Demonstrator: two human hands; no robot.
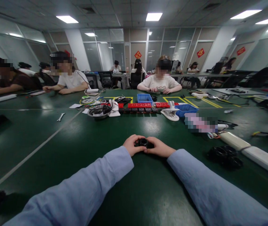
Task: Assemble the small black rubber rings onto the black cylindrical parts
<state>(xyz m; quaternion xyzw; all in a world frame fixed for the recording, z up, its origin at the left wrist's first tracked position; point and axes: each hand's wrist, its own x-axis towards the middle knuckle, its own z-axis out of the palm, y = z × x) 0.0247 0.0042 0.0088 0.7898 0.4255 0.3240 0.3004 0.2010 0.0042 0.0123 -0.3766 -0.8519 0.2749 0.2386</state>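
Note:
Both of my hands meet around a small black ring-shaped part (143,142) in front of me, just above or on the green table; which of the two, I cannot tell. Its round opening faces me. My left hand (132,145) grips it from the left with fingers and thumb curled round it. From the right, my right hand (158,147) closes on the same part, thumb along its near side. The fingers cover most of its edges. To the right lies a cluster of similar black round parts (225,155).
The green table (77,150) holds a small wrench (60,117), a metal bowl of cables (99,111), red power strips (139,105), blue bins (144,98), a white clamp (170,112) and a long white bar (264,160). A co-worker (159,77) sits opposite.

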